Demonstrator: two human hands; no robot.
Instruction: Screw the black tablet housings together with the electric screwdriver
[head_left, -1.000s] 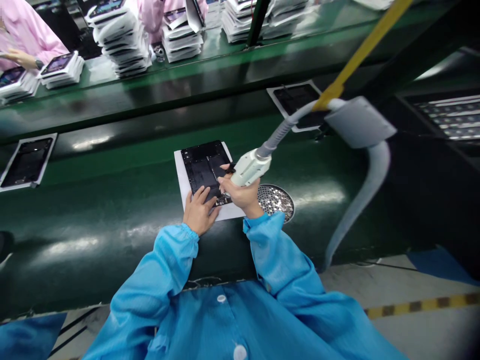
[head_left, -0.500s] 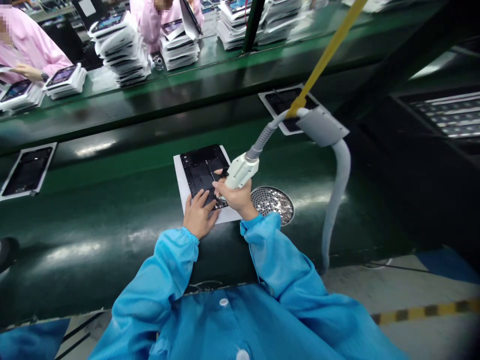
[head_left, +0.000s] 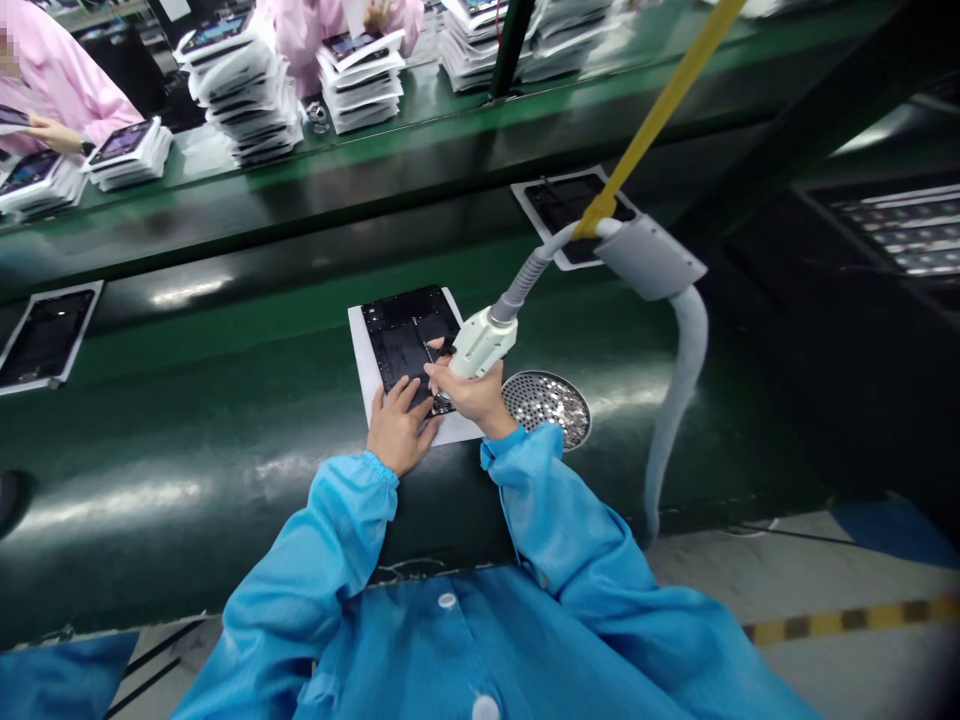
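"Our right hand (head_left: 476,395) is wrapped around the white tool (head_left: 484,340); where is our left hand (head_left: 400,430)?"

"Fingers spread, it lies on the near end of the black panel (head_left: 405,345), which sits on a white sheet (head_left: 365,355), back from the front edge of the bench (head_left: 225,400)."

"Where have we room?"

"Widely leftward; on our right, the perforated dish (head_left: 525,392) sits just beside our wrist, the grey hose (head_left: 671,420) beyond."

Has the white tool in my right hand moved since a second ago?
Yes: the white tool in your right hand has shifted slightly left in the view, judged against the round metal dish.
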